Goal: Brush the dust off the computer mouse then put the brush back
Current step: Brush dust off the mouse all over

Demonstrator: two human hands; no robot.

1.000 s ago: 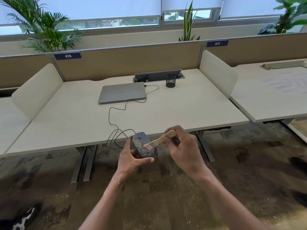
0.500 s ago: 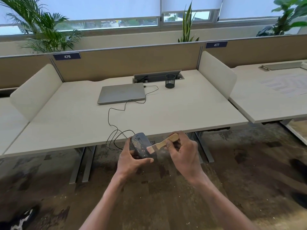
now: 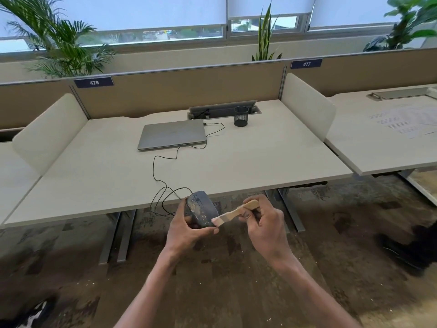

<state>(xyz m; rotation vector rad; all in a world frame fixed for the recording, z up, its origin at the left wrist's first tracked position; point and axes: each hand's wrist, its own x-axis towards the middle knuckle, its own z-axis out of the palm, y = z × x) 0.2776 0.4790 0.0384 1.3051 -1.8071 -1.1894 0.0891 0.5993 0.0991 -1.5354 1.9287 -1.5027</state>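
Since a second ago the brush (image 3: 236, 213) has been slid lower, bristles now at the mouse's (image 3: 202, 213) near end. Its wooden handle points up-right, bristles down-left, pinched by the right hand (image 3: 266, 223) fingers. That dusty dark rounded mouse is gripped by the left hand (image 3: 186, 229), thumb curled underneath, nose aimed away, just off the tabletop (image 3: 236, 166) edge. Nothing can be seen inside the black mesh cup (image 3: 241, 116).

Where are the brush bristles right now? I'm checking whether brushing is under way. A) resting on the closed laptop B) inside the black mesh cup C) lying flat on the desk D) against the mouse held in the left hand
D: the right hand holds the wooden brush with its bristles touching the near end of the dusty mouse, which the left hand holds out in front of the desk's edge.
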